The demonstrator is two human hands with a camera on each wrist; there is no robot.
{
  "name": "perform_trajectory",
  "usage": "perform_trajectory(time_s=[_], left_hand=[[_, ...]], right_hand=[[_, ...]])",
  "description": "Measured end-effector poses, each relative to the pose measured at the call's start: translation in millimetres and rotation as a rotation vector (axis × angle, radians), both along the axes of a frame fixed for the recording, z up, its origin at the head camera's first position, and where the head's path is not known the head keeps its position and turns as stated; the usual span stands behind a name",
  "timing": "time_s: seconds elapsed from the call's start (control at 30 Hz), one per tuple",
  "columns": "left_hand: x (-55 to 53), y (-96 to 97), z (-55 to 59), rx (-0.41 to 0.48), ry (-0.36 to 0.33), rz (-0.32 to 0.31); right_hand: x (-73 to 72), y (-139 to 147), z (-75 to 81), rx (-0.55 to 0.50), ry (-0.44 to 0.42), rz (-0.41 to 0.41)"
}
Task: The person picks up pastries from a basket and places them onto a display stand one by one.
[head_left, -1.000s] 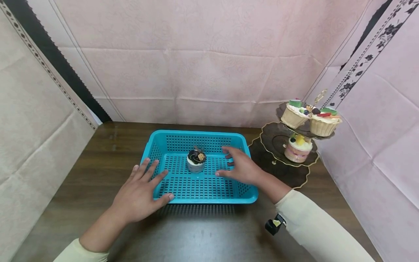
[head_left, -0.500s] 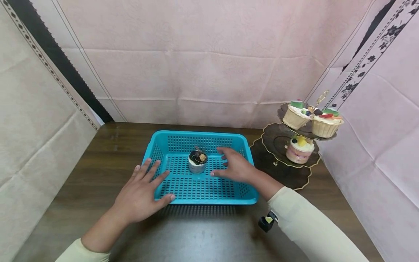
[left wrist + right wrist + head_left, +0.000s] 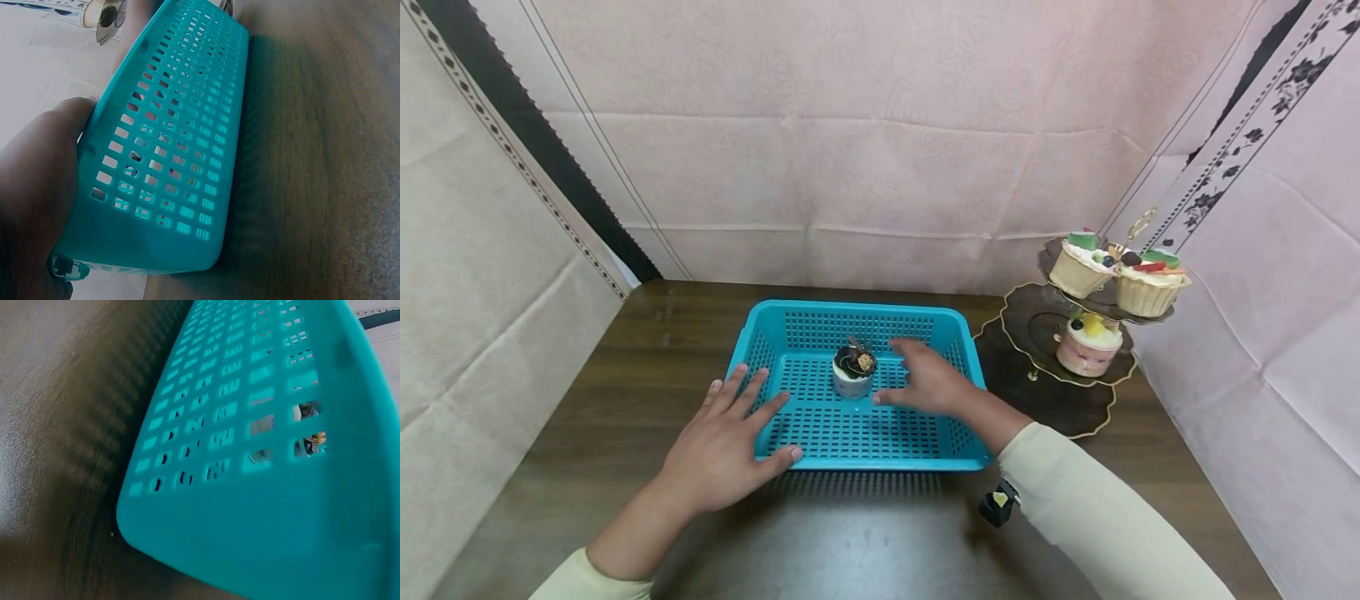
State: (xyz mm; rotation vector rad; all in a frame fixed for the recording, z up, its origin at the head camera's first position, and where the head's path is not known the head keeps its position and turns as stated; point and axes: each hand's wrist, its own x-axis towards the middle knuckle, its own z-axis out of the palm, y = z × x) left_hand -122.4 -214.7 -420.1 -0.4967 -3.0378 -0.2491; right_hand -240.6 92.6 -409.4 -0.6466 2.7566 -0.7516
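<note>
In the head view, a small dessert cup (image 3: 853, 375) with a dark chocolate top stands upright inside the blue slotted plastic basket (image 3: 880, 464). My left hand (image 3: 718, 450) lies with spread fingers over the basket's front left corner. The left wrist view has that hand (image 3: 37, 181) against the rim of the basket (image 3: 162, 240). My right hand (image 3: 928, 379) reaches over the basket's right side, thumb and fingers parted, fingertips just right of the dessert cup. In the right wrist view the basket wall (image 3: 250, 531) hides that hand, and bits of the dessert (image 3: 312, 444) show through its slots.
Right of the basket stands a dark tiered stand (image 3: 1026, 321) with gold wavy edges. Two fruit-topped cupcakes (image 3: 1150, 292) sit on its top tier, and a layered fruit dessert (image 3: 1088, 346) below. Cloth (image 3: 880, 183) hangs behind the wooden table (image 3: 865, 542).
My right hand has moved left inside the basket, closer to the dessert cup. The left hand stays at the basket's corner. The whole head view has shifted slightly.
</note>
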Motion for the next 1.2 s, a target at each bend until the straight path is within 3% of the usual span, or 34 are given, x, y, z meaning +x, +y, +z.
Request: perform_trajectory(time_s=[0.63,1.2], left_hand=[[0.1,-0.7,-0.9,-0.008,0.008,-0.003],[1.3,-0.5,0.2,0.004,0.002,-0.001]], right_hand=[[-9.8,-22,-12.8,0.116,-0.032,-0.017],[-15.9,-32,-19.2,0.123,-0.014,-0.05]])
